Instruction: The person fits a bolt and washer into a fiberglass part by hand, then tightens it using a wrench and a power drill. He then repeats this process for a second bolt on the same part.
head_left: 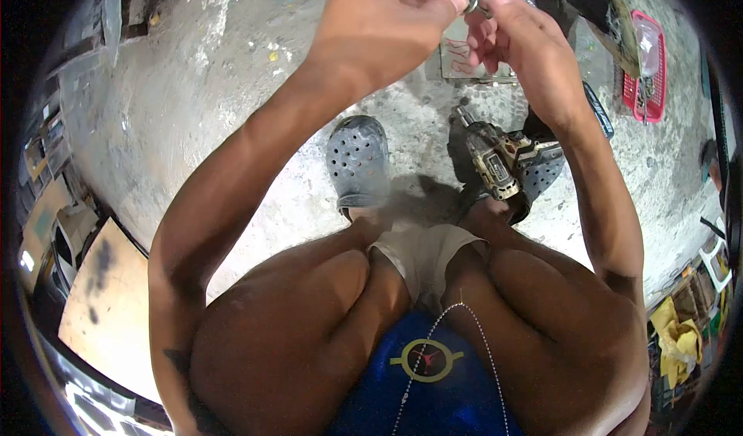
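Note:
Near the top edge of the head view, my left hand and my right hand meet with bent fingers around a small shiny metal piece. It looks round, but its exact kind is too small to make out. My left thumb and forefinger pinch it from one side; the right thumb and fingers close on it from the other. Below my right hand, a cordless drill leans by my right clog, its chuck pointing up and left. Under the fingers lies a flat plate with red markings.
A red plastic basket with metal parts stands at the upper right, beside a dark, worn object. My grey clog is on the concrete floor. A wooden board lies at left, and yellow material at right.

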Motion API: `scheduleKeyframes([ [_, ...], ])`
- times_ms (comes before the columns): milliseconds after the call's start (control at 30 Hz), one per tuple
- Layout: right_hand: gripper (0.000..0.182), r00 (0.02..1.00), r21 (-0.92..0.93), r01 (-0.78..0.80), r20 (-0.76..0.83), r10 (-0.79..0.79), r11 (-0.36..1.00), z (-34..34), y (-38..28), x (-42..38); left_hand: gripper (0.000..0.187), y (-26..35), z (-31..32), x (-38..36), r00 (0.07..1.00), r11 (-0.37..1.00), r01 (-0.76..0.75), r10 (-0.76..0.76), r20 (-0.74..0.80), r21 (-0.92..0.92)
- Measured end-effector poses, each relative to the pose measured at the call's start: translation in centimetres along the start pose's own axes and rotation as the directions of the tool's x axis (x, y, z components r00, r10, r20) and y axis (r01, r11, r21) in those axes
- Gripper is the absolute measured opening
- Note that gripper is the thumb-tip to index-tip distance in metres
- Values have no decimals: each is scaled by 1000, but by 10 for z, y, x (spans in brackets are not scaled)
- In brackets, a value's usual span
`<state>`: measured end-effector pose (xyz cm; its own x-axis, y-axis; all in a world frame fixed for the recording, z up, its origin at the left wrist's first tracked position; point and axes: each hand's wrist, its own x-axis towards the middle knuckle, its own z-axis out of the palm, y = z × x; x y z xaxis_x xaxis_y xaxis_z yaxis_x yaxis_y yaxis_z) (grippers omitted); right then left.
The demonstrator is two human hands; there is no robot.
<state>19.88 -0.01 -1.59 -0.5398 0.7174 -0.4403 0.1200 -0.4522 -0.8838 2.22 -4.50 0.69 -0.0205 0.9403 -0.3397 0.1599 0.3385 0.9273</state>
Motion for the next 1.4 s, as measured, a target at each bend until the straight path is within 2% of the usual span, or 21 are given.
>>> scheduleKeyframes([
  [100,38,996,11,-35,86,34,999,-21,-7,-5,18,12,4,1,993,997,-44,51,103,-66],
  [167,31,995,73,-71,-63,75,995,-45,-18,-22,21,28,7,5,979,988,-28,57,194,-149],
  [233,32,873,-131,62,-473,-117,990,-71,-19,-30,26,43,8,7,983,984,62,-31,182,-168],
  [267,34,834,-71,129,-532,-146,989,-101,-20,-36,13,55,11,-1,990,955,-135,121,70,264],
  [300,35,788,-18,199,-591,-171,980,-136,-19,-43,13,48,3,5,989,955,-140,122,82,261],
  [400,38,682,-342,265,-595,-426,902,-211,-3,-69,22,22,-40,23,956,872,-280,217,197,401],
  [467,40,614,-31,91,-785,-81,995,-252,21,-79,19,20,-48,22,967,799,-118,-42,251,589],
  [500,40,609,-20,93,-789,-73,995,-253,26,-84,19,19,-44,23,965,793,-121,-46,258,596],
  [533,40,570,-305,-96,-797,-199,948,-252,28,-93,21,18,-40,25,938,750,-64,-181,297,659],
  [567,41,557,-542,-288,-766,-323,789,-247,30,-103,23,16,-37,26,893,693,-13,-316,320,721],
  [633,26,637,-633,41,-579,-508,773,-194,21,-113,31,3,-23,38,849,636,-5,-405,340,771],
  [667,17,757,-821,103,-301,-579,562,-178,19,-120,35,-13,-16,46,901,614,-162,-227,369,773],
  [733,38,909,-838,340,176,-378,427,-131,12,-119,44,-40,2,74,893,516,-416,76,444,749],
  [767,43,928,-901,364,331,-170,236,-118,26,-119,50,-52,13,88,859,467,-504,179,480,726],
  [900,52,860,-860,510,509,35,-32,-96,85,-120,47,-83,56,118,737,348,-675,335,587,650],
  [967,54,857,-862,504,506,102,45,-103,97,-103,36,-87,69,118,842,472,-531,196,503,704],
  [1100,58,872,-887,440,459,171,142,-105,86,-100,29,-56,67,92,876,488,-441,50,480,753],
  [1167,60,874,-887,422,453,176,188,-108,80,-100,27,-46,58,72,866,506,-497,236,441,705],
  [1233,58,895,-935,162,273,351,314,-109,47,-111,28,-34,56,49,901,563,-432,243,359,705],
  [1300,59,937,-862,22,195,291,507,-113,40,-118,30,-33,60,36,924,612,-383,263,279,692],
  [1400,54,979,-807,-14,108,171,590,-118,40,-126,39,-55,84,19,953,597,-283,265,149,751],
])
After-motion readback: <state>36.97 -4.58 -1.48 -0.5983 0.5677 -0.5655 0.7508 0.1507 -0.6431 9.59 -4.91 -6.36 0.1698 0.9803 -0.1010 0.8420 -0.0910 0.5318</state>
